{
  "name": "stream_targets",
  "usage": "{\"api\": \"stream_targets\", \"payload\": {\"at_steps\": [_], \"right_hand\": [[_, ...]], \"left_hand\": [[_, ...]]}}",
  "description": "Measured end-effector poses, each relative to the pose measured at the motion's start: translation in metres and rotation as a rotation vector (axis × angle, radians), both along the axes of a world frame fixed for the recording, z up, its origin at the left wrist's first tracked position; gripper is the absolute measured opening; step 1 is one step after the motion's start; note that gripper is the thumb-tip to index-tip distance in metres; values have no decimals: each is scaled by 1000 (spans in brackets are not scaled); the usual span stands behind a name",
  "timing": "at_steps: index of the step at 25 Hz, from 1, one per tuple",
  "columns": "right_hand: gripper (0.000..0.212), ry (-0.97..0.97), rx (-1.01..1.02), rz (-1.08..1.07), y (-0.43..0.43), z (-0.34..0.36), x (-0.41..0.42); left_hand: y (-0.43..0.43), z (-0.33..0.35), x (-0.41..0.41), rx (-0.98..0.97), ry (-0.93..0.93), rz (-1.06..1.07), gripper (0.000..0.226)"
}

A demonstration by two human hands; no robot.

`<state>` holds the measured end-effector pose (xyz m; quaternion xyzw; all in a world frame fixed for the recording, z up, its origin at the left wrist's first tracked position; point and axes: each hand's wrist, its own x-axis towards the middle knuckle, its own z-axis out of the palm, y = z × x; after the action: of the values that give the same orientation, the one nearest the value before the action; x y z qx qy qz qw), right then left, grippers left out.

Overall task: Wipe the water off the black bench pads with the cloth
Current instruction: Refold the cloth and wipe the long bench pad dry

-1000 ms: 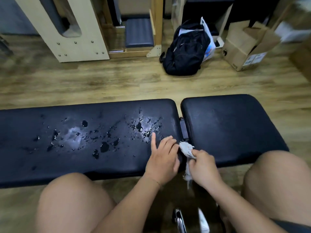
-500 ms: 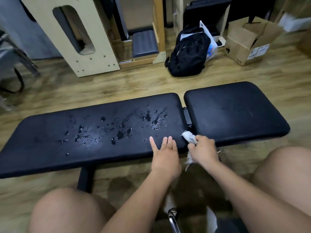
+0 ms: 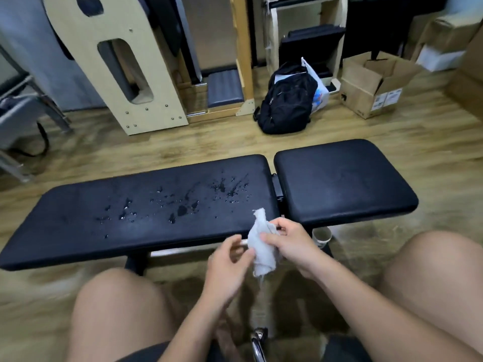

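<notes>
- I see my right hand gripping the cloth, bunched, at the near edge of the long pad.
- My left hand curls its fingers onto the cloth's left side.
- Water drops dot the long pad's middle.

We see black fabric backpack on wood-plank floor, white plastic bag touching it, open brown cardboard box right, pale plywood panel left.
</notes>
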<state>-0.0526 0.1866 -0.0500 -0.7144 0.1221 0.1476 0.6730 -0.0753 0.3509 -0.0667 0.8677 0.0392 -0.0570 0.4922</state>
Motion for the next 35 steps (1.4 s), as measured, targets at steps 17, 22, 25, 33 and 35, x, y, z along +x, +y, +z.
{"api": "stream_targets", "payload": {"at_steps": [17, 22, 25, 33, 35], "right_hand": [[29, 130, 99, -241, 47, -19, 16], [14, 47, 7, -190, 44, 4, 41], [16, 25, -11, -260, 24, 10, 46], [10, -11, 109, -107, 14, 18, 7], [15, -21, 69, -117, 5, 21, 1]], "left_hand": [[-2, 2, 29, -256, 13, 225, 15], [16, 21, 70, -457, 179, 331, 10], [18, 26, 70, -623, 251, 441, 13], [17, 17, 15, -698, 279, 317, 36], [25, 19, 9, -642, 187, 285, 37]]}}
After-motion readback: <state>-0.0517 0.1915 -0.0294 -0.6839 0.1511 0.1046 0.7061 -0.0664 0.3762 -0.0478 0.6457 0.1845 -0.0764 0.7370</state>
